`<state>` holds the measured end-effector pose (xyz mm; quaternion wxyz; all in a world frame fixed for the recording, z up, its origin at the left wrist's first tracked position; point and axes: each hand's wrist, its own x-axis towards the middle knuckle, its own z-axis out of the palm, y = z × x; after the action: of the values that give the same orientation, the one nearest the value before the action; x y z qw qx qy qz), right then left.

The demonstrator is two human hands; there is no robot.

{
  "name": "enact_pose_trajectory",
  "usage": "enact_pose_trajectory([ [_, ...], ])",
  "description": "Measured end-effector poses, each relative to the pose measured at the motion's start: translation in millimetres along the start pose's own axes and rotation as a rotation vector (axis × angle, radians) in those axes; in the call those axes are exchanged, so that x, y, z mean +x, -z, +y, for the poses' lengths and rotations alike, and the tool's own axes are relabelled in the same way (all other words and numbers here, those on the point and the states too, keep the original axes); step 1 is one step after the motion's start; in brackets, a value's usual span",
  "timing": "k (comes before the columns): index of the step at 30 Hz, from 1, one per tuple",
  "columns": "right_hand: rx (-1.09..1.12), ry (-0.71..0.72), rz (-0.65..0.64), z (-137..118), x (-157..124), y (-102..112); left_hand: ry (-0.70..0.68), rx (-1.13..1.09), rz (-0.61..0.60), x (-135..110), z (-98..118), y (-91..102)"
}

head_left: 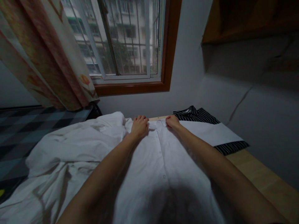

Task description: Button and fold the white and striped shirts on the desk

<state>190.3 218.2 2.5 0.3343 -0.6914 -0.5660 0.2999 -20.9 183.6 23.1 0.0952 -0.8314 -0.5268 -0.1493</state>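
Note:
A white button-up shirt (153, 161) lies front up with its collar (157, 124) at the far end, and a line of buttons runs down its middle. At the left side of the collar is my left hand (140, 127), its fingers bent down onto the cloth. My right hand (172, 121) pinches the fabric at the collar's right side. Both forearms reach over the shirt, and a dark shadow covers its near part.
Rumpled white bedding (77, 146) is heaped on the left beside a dark checked cloth (35, 124). Black striped fabric (196, 114) and a white sheet-like piece (210, 132) lie on the right over a wooden surface (263, 180). Behind are a window (128, 40) and a curtain (53, 56).

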Motion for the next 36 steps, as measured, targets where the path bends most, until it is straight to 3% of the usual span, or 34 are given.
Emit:
enact_pose_trajectory([
  [3,-0.237,0.224,0.090,2.0,-4.2,9.8,-0.153,-0.097,-0.145,-1.8,-2.3,-3.4],
  [5,-0.439,0.391,0.055,3.4,-8.5,6.7,-0.179,-0.101,-0.184,1.7,-4.2,-5.3],
  [8,-0.611,0.465,-0.005,10.3,-14.6,-2.0,-0.143,-0.044,-0.149,12.4,-4.4,-7.3],
  [11,-0.635,0.498,0.033,22.8,-19.9,-4.0,-0.036,-0.029,-0.055,23.6,2.9,-9.4],
  [15,-0.585,0.439,0.184,33.0,-29.9,0.0,0.151,-0.009,0.083,25.0,21.6,-14.5],
  [21,-0.461,0.403,0.385,0.3,-41.5,-16.0,0.348,-0.014,0.045,5.3,28.9,-19.7],
  [25,-0.434,0.347,0.329,-27.2,-37.4,-36.6,0.465,-0.115,-0.023,-5.5,20.1,-17.8],
  [30,-0.518,0.118,0.176,-27.4,-27.1,-54.5,0.383,-0.104,-0.072,-16.1,23.3,-17.5],
  [36,-0.605,0.162,0.233,-21.1,-30.1,-56.7,0.398,-0.080,-0.002,-7.3,36.4,-24.7],
])
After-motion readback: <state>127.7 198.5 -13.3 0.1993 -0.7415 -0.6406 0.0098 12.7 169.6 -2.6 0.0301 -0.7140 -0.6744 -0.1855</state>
